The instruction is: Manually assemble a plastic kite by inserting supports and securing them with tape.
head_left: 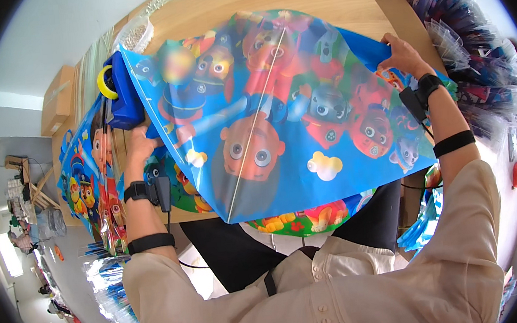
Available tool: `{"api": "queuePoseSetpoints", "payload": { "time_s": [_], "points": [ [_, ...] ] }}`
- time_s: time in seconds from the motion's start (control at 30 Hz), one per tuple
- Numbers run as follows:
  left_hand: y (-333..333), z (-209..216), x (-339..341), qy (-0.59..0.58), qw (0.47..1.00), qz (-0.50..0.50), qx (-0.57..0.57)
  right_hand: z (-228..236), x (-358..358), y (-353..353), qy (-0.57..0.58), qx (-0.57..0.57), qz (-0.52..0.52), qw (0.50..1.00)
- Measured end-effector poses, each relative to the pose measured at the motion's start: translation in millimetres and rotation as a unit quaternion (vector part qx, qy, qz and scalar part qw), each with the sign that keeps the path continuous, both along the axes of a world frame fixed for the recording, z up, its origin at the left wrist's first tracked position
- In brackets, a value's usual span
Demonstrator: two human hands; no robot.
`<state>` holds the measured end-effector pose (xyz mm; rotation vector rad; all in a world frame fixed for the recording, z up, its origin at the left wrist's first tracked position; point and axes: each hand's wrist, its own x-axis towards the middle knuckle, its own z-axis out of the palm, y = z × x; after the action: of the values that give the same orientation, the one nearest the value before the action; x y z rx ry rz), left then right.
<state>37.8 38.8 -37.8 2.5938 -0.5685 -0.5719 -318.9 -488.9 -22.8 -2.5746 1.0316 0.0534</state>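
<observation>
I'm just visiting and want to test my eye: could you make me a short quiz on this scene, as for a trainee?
1. Which hand is nearer the blue dispenser: A, left, or B, right?
2. True or false: the large sheet is plain red.
3. Fill in: the ring on the dispenser is ____ in colour.

Key:
1. A, the left hand.
2. False: it is mostly blue, with printed figures.
3. Yellow.
</observation>
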Motion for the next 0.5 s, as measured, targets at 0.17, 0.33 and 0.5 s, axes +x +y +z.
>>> {"api": "queuePoseSetpoints", "payload": {
  "time_s": [0.17,0.33,0.5],
  "points": [
    [-8,-2,-18,-0.057,0.992,-0.025,-0.107,-9,-1,-14,0.000,0.078,0.060,0.995],
    [-23,-1,-39,-0.516,0.849,-0.064,0.099,-13,0,-14,-0.026,-0.089,0.031,0.995],
    [-36,-1,-47,-0.506,0.851,-0.021,0.141,-8,10,3,-0.028,-0.146,0.039,0.988]
  ]
}}
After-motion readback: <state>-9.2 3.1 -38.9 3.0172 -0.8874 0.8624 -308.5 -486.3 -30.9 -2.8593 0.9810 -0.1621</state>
